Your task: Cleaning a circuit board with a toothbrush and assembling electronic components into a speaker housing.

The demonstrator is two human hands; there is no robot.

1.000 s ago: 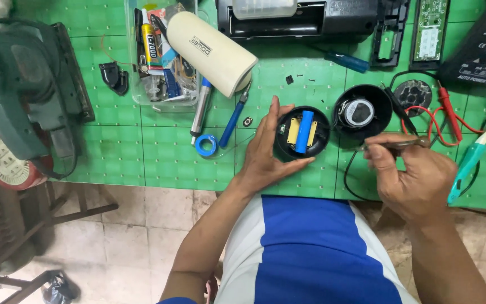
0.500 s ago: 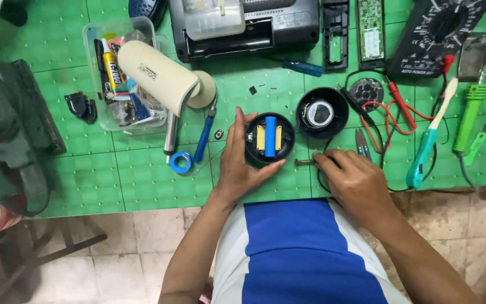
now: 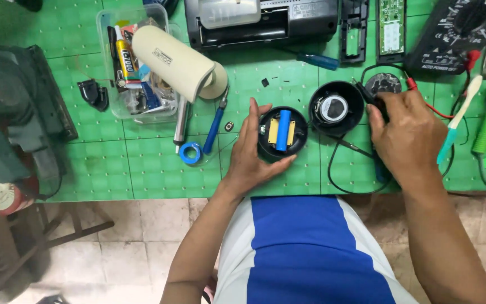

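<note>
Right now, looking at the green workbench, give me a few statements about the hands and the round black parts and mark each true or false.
1. The left hand cups a round black shell with a blue battery inside. True.
2. The right hand lies flat on the floor. False: it is over the green mat, by the second black shell.
3. A blue-handled screwdriver lies above the shells. True.
4. The cream cylinder stands between the two hands. False: it lies over the clear plastic box at the left.

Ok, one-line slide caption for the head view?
Left hand steadies a round black housing with blue cell; right hand reaches the second black shell.
</note>
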